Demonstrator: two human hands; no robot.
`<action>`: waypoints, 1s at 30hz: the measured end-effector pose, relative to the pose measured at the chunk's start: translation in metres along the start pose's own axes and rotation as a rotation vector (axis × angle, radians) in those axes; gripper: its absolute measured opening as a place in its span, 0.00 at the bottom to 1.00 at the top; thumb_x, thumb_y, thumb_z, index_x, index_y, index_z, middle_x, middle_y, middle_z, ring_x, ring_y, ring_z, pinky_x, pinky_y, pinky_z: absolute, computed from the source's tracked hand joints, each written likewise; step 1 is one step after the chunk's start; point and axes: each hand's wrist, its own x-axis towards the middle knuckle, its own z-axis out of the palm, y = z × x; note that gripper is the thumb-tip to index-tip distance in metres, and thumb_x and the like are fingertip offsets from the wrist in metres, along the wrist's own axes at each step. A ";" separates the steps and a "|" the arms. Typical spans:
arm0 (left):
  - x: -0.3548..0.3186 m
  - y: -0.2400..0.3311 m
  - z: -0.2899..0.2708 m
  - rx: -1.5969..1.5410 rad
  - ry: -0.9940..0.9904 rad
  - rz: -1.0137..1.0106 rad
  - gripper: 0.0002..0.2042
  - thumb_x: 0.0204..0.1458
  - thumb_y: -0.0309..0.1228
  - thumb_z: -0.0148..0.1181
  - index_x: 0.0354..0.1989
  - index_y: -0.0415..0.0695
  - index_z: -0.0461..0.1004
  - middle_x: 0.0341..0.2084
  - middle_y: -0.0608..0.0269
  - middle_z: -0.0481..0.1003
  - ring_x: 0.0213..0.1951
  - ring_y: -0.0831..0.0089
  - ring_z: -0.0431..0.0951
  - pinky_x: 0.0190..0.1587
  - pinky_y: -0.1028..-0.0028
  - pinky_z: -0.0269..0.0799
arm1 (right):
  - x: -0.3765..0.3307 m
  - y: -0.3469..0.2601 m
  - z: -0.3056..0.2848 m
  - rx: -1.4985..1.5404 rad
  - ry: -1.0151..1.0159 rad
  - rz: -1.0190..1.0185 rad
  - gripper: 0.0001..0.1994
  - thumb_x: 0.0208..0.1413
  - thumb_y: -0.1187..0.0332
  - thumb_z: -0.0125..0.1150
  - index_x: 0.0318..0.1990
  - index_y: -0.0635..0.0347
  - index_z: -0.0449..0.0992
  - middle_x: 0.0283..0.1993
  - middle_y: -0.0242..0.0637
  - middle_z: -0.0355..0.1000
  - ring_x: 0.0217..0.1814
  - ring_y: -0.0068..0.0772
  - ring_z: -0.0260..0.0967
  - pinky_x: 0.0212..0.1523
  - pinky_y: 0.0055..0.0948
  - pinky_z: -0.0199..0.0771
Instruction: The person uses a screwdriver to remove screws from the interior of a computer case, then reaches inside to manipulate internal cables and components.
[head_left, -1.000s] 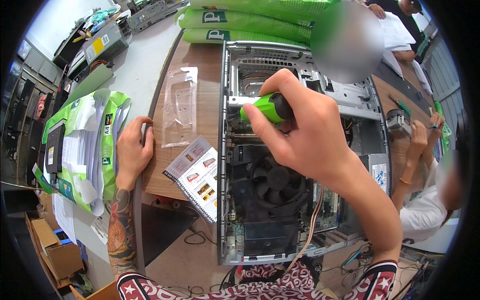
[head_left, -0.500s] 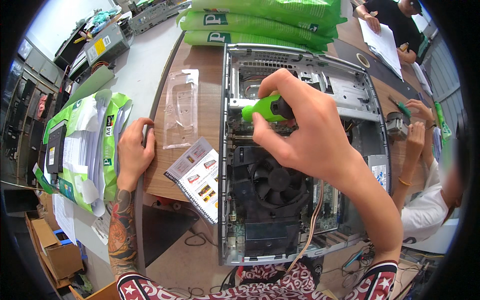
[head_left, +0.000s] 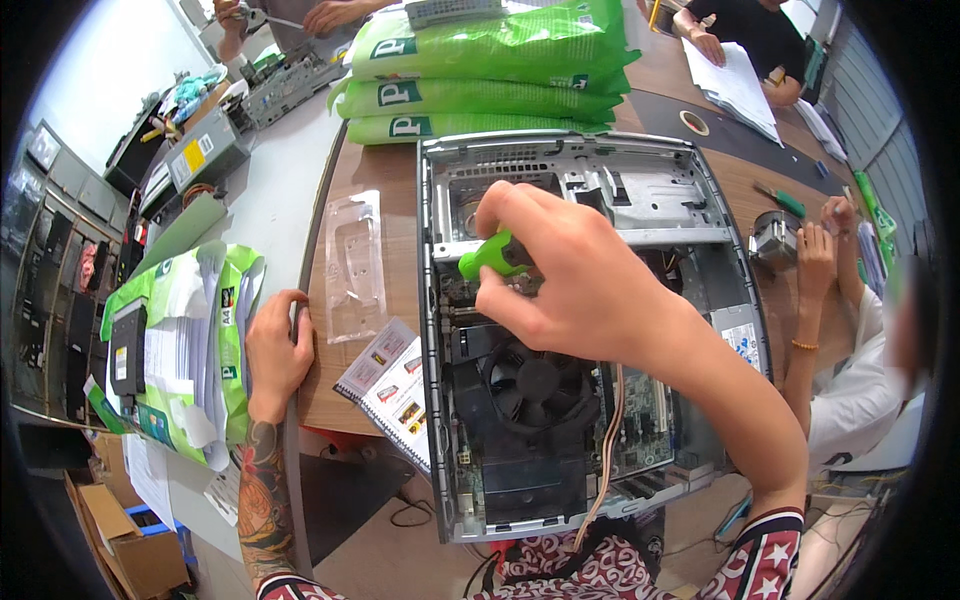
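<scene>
My right hand (head_left: pixel 570 265) is closed around a screwdriver with a green and black handle (head_left: pixel 490 258). Its shaft and tip are hidden behind the hand. Beneath it lies an opened desktop computer case (head_left: pixel 655 238), with a metal crossbar just by the handle and a black fan (head_left: pixel 540 380) on a dark shroud nearer to me. Circuit board and thin wires (head_left: pixel 606 455) show to the right of the fan. My left hand (head_left: pixel 277 345) rests at the table's edge, left of the case, thumb apart from the fingers and nothing evident in its grasp.
Between hand and case lie a clear plastic tray (head_left: pixel 355 265) and a spiral-bound booklet (head_left: pixel 392 390). Green packs (head_left: pixel 480 95) are stacked behind the case. An opened paper pack (head_left: pixel 185 350) sits at left. At right, a co-worker's hands (head_left: pixel 818 255) are near a metal part (head_left: pixel 775 240).
The view has shifted, so the case and packs appear lower and further left. Another person's hands now show at the top left. My right hand still grips the screwdriver; my left stays at the edge.
</scene>
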 end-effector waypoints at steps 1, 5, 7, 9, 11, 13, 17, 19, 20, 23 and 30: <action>0.000 -0.002 0.002 -0.002 0.023 0.031 0.07 0.54 0.25 0.56 0.41 0.42 0.73 0.28 0.53 0.73 0.30 0.53 0.73 0.36 0.59 0.68 | 0.000 0.000 -0.001 0.016 0.006 -0.010 0.13 0.49 0.71 0.60 0.39 0.67 0.65 0.31 0.51 0.67 0.31 0.57 0.69 0.35 0.47 0.73; -0.002 -0.004 0.001 0.007 0.006 0.006 0.07 0.54 0.25 0.57 0.41 0.43 0.73 0.27 0.53 0.72 0.28 0.55 0.72 0.34 0.60 0.67 | -0.001 0.002 0.001 0.003 0.010 -0.019 0.14 0.48 0.71 0.61 0.40 0.69 0.65 0.32 0.52 0.67 0.33 0.59 0.71 0.36 0.48 0.75; -0.002 -0.007 0.000 0.019 0.027 0.039 0.07 0.54 0.25 0.57 0.41 0.43 0.73 0.27 0.54 0.71 0.27 0.56 0.71 0.33 0.60 0.66 | 0.001 -0.002 -0.001 0.020 0.000 -0.006 0.14 0.48 0.72 0.61 0.39 0.70 0.65 0.31 0.53 0.67 0.33 0.60 0.71 0.36 0.49 0.75; -0.001 -0.006 0.003 0.017 0.041 0.071 0.07 0.54 0.25 0.57 0.41 0.43 0.73 0.26 0.54 0.71 0.27 0.56 0.71 0.33 0.60 0.66 | 0.000 -0.002 -0.003 -0.007 -0.017 -0.020 0.14 0.48 0.73 0.60 0.38 0.71 0.65 0.31 0.53 0.67 0.33 0.60 0.71 0.37 0.49 0.75; -0.002 -0.002 0.003 0.024 0.032 0.031 0.07 0.54 0.24 0.57 0.41 0.43 0.73 0.25 0.54 0.70 0.25 0.57 0.69 0.32 0.61 0.65 | 0.001 -0.001 -0.004 -0.013 -0.029 -0.022 0.13 0.48 0.73 0.60 0.37 0.71 0.64 0.31 0.53 0.67 0.34 0.61 0.71 0.37 0.49 0.75; -0.002 -0.006 0.005 0.018 0.039 0.051 0.08 0.54 0.24 0.57 0.42 0.42 0.74 0.24 0.55 0.69 0.24 0.61 0.67 0.30 0.63 0.64 | 0.002 0.000 -0.005 -0.019 -0.044 -0.026 0.13 0.48 0.73 0.60 0.37 0.71 0.64 0.32 0.54 0.68 0.34 0.61 0.72 0.37 0.49 0.76; -0.002 -0.008 0.006 0.005 0.064 0.075 0.08 0.54 0.24 0.57 0.42 0.41 0.74 0.23 0.55 0.68 0.22 0.65 0.65 0.29 0.65 0.63 | 0.006 -0.005 -0.008 -0.029 -0.086 -0.015 0.13 0.48 0.73 0.59 0.37 0.71 0.65 0.33 0.55 0.69 0.35 0.61 0.73 0.39 0.49 0.76; -0.002 -0.009 0.007 0.005 0.074 0.093 0.08 0.54 0.24 0.57 0.42 0.41 0.74 0.23 0.55 0.68 0.22 0.65 0.65 0.29 0.65 0.62 | 0.010 -0.007 -0.010 -0.039 -0.126 0.014 0.13 0.48 0.72 0.59 0.37 0.72 0.65 0.33 0.56 0.69 0.36 0.61 0.73 0.39 0.49 0.77; -0.001 -0.009 0.007 0.007 0.084 0.111 0.08 0.54 0.24 0.57 0.42 0.41 0.74 0.23 0.55 0.68 0.22 0.66 0.65 0.28 0.65 0.62 | 0.013 -0.009 -0.011 -0.087 -0.138 0.002 0.13 0.50 0.70 0.59 0.38 0.71 0.66 0.32 0.56 0.71 0.35 0.60 0.74 0.38 0.49 0.77; -0.001 -0.005 0.002 0.001 0.022 0.036 0.07 0.54 0.24 0.56 0.41 0.41 0.73 0.29 0.53 0.73 0.27 0.55 0.71 0.33 0.60 0.67 | 0.020 -0.018 -0.013 -0.160 -0.180 -0.001 0.13 0.54 0.66 0.59 0.39 0.68 0.69 0.29 0.54 0.74 0.33 0.58 0.76 0.36 0.48 0.78; 0.000 -0.004 0.002 0.007 -0.007 0.012 0.07 0.54 0.23 0.56 0.41 0.41 0.73 0.31 0.52 0.74 0.28 0.54 0.73 0.33 0.62 0.67 | 0.041 -0.023 -0.003 -0.222 -0.255 -0.045 0.10 0.55 0.67 0.61 0.40 0.64 0.73 0.29 0.49 0.78 0.34 0.52 0.80 0.36 0.44 0.80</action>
